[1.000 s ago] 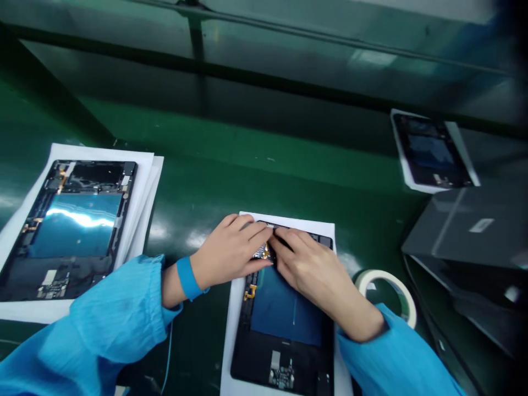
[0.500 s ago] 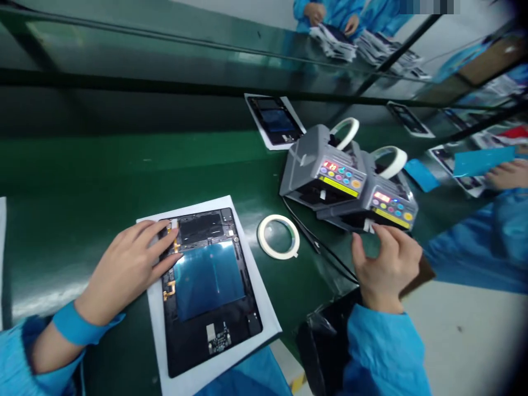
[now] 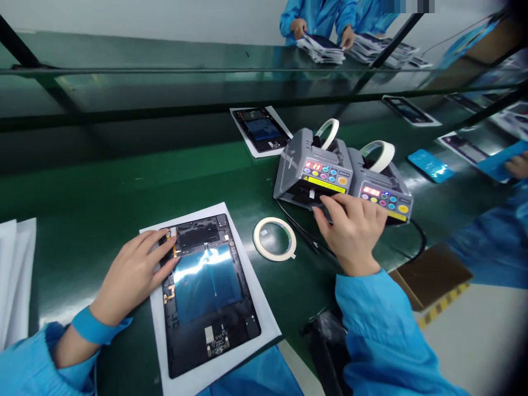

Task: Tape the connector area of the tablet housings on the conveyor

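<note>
An opened tablet (image 3: 208, 291) lies face down on a white paper sheet (image 3: 269, 324), showing its blue inner panel, circuit boards and gold flex strips. My left hand (image 3: 132, 278) rests on its upper left edge, fingers spread beside a gold flex strip. My right hand (image 3: 350, 231) is away from the tablet, with its fingers curled against the front of a grey electronic tape dispenser (image 3: 313, 170). A second dispenser (image 3: 381, 195) stands touching it on the right. My fingers hide the dispenser's lower front, so I cannot tell whether they pinch anything.
A roll of masking tape (image 3: 257, 239) lies between the tablet and dispensers. Behind them sits another opened tablet (image 3: 260, 129). A black cable (image 3: 303, 234) trails near my right hand. A co-worker's hand (image 3: 517, 166) holds blue film at right. A white paper stack (image 3: 14, 275) lies at left.
My right hand has moved from the right dispenser's front to the left dispenser's front. My left hand stays on the tablet. One second ago both hands were together on the tablet.
</note>
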`<state>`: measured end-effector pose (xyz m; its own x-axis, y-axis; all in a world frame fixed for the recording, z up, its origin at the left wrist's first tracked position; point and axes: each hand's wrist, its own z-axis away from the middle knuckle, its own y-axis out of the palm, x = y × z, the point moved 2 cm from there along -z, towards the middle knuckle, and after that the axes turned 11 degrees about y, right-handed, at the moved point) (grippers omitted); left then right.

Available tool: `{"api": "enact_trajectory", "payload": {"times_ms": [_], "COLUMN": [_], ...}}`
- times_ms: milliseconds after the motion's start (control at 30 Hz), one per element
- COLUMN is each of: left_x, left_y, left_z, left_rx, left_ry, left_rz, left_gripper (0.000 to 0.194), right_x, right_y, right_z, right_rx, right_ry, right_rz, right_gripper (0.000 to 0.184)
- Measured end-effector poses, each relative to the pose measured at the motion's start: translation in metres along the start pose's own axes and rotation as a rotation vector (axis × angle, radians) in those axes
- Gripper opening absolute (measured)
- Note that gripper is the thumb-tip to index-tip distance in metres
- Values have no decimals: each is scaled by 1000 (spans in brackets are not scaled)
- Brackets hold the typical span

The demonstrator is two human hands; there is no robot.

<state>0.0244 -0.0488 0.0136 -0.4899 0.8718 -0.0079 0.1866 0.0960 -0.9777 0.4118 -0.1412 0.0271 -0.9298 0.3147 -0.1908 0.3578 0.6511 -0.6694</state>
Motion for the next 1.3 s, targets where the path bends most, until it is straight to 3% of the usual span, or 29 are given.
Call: {"api": "enact_trajectory", "payload": {"times_ms": [133,300,367,467,533,633,767,1000,1300], "left_x": [-1,-4,-10,-23,-35,-50,-59,-60,-56], "left_y": [1,0,-3,-8,-7,-2,9,22,28], "left_z": [1,4,2,-10,-23,-45,-69,-84,-84], "left_rx": [0,11,18,34,58,98,94,96,72], "left_ry": [-4,-5,1,42,65,41,-21,-73,-20], "left_rz": [-4,-23,-50,-41,16,105,194,246,178], "left_gripper": [34,32,30,25,23,22,20,18,23], "right_x": [7,20,40,84,109,129,129,125,126], "right_y": [13,-13,-25,-30,-23,-5,12,16,19], "right_z": [-9,-4,-2,-3,-3,-2,4,5,5], "right_rx": [-42,-43,67,341,483,592,655,799,754], "right_ry": [32,18,-53,-272,-386,-429,-418,-422,-429], "right_rz": [-32,-216,-414,-675,-730,-752,-816,-871,-896], "right_gripper": [14,7,8,8,11,20,31,38,39]}}
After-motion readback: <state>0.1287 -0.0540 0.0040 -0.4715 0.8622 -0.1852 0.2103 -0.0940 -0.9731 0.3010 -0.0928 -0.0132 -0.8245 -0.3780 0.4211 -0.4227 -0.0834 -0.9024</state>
